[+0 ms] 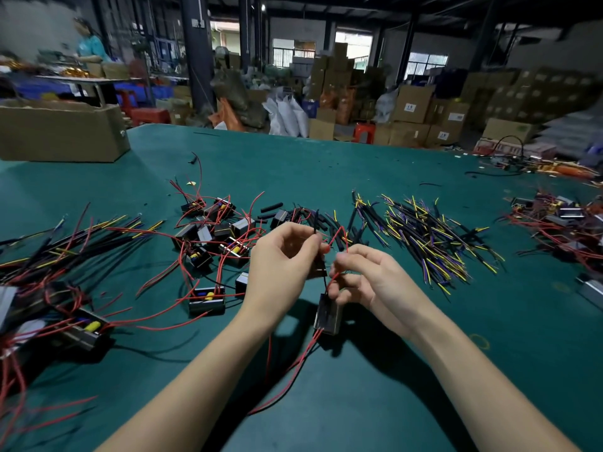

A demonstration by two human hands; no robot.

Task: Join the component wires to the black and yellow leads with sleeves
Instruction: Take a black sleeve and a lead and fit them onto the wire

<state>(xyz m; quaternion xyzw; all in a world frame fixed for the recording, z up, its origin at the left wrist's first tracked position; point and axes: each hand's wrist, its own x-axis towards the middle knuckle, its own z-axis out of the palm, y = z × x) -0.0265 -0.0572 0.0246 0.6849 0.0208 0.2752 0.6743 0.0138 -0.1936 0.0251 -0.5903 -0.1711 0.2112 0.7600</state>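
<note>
Component wires [336, 238], thin and red, rise from a small dark component [327, 313] that hangs just above the green bench [326, 158], between my two hands. My left hand [280, 256] has its grip closed on a thin black lead or sleeve [316, 228], which stands upright from my fingertips; which of the two it is I cannot tell. My right hand [362, 275] has its grip pinched on a red wire near its free end, with the lower fingers touching the top of the component.

I judge the wires light, limp and springy, so I hold each close to its tip; a hold further back lets the end wander. The component is small enough to dangle, so I avoid tugging at its wire roots.

Spare black and yellow leads [424, 236] lie in a heap to the far right. Loose black sleeves [270, 207] lie beyond my left hand.
</note>
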